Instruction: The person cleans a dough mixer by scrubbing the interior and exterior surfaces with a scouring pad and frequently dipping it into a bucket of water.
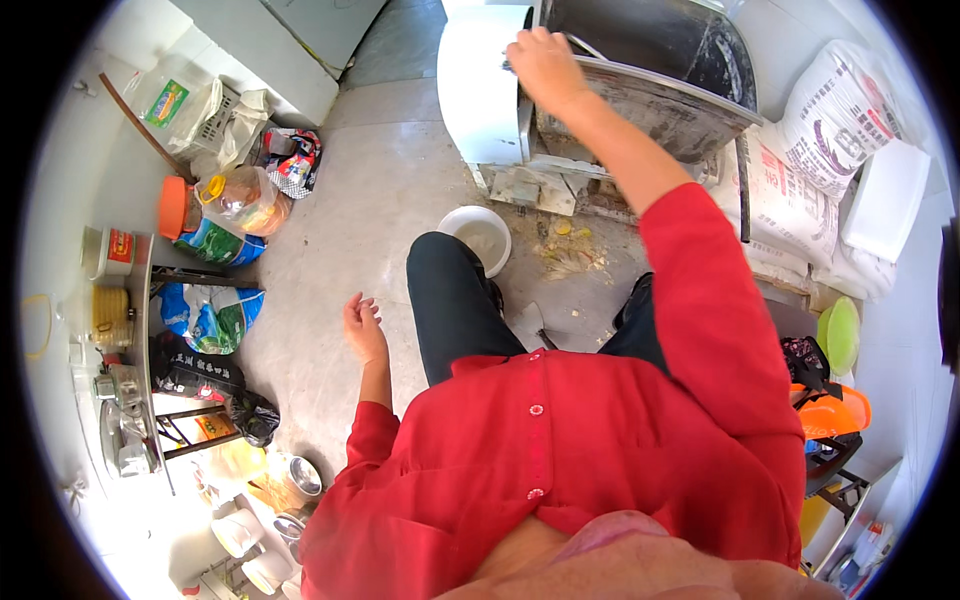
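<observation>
My right hand reaches forward to a floor-standing machine, its curled fingers at the edge of the white side housing. What those fingers grip, if anything, is hidden. Beside that hand is the machine's open metal tub, dark inside and caked with pale residue outside; it looks like a dough mixer. My left hand hangs in the air by my left thigh, holding nothing, its fingers loosely bent and apart. On the floor between the machine and my left knee stands a white bucket with cloudy contents.
Pale yellowish scraps litter the floor under the tub. White printed sacks are stacked to the right, with a white lidded box against them. Shelving with jars and bags lines the left wall. A large clear jug stands farther up.
</observation>
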A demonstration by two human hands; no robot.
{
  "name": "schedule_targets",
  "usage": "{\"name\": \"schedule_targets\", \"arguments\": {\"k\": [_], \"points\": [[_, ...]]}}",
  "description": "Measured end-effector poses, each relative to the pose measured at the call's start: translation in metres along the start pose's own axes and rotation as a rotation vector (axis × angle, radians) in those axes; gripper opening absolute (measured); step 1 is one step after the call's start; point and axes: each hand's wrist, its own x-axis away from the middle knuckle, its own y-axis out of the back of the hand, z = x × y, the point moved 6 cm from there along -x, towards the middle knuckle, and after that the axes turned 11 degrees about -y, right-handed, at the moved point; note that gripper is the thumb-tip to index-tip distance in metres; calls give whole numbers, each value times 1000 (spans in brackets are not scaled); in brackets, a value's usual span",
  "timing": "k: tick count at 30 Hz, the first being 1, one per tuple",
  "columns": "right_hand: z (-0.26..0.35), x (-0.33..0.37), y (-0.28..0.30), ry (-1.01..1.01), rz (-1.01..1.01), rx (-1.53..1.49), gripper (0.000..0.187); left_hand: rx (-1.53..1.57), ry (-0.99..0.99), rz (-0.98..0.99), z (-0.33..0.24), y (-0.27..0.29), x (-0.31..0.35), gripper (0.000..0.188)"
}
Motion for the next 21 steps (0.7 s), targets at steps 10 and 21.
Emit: {"name": "schedule_targets", "arguments": {"k": [10,21], "points": [[-68,34,37,-123,47,-155,25,-87,264,-183,108,82,51,33],[-47,25,21,-44,-6,-244,28,-31,263,-132,98,71,38,31]]}}
